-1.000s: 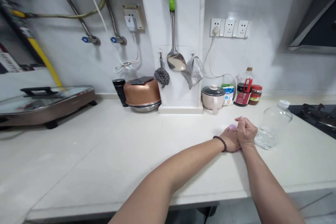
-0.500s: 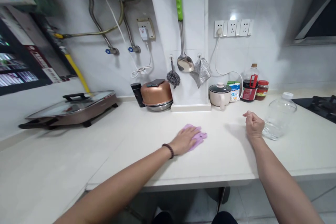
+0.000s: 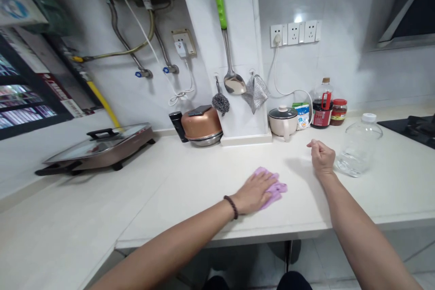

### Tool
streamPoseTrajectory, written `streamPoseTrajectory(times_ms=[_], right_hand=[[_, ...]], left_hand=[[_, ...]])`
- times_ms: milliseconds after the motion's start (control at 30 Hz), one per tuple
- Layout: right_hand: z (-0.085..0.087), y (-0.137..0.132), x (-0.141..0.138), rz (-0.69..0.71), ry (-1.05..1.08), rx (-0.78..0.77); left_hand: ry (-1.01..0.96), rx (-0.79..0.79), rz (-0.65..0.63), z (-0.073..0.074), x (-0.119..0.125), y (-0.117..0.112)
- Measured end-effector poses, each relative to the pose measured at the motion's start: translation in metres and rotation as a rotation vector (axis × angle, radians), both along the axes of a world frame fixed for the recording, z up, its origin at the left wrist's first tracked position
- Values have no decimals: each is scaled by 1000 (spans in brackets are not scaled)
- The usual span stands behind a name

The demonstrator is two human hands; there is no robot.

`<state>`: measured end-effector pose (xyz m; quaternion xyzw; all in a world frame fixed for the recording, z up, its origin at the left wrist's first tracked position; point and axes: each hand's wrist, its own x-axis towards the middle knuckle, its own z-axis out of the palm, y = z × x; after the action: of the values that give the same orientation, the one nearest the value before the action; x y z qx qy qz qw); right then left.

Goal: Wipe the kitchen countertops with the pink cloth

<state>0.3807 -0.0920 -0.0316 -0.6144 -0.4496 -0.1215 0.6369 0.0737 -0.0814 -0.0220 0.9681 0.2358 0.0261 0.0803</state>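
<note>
My left hand lies flat on a purple cloth, pressing it onto the white countertop. A dark bead bracelet is on that wrist. My right hand rests on the counter further right, curled into a loose fist with nothing visible in it. It sits just left of a clear plastic bottle with a white cap, a hand's width away from the cloth.
Along the wall stand an electric griddle with a glass lid, a copper pot, a small lidded pot, sauce bottles and a jar. A ladle, scrubber and mesh cloth hang on the pillar. A gas hob is at the right edge.
My left hand slid the purple cloth leftward away from my right hand, then back a little to the right and nearer the front edge. My right hand stayed by the bottle.
</note>
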Motion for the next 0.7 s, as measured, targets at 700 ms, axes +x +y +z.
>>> streamPoseTrajectory(times_ms=[700], right_hand=[[-3, -7, 12, -19, -18, -29]], left_hand=[[-33, 5, 316, -13, 126, 81]])
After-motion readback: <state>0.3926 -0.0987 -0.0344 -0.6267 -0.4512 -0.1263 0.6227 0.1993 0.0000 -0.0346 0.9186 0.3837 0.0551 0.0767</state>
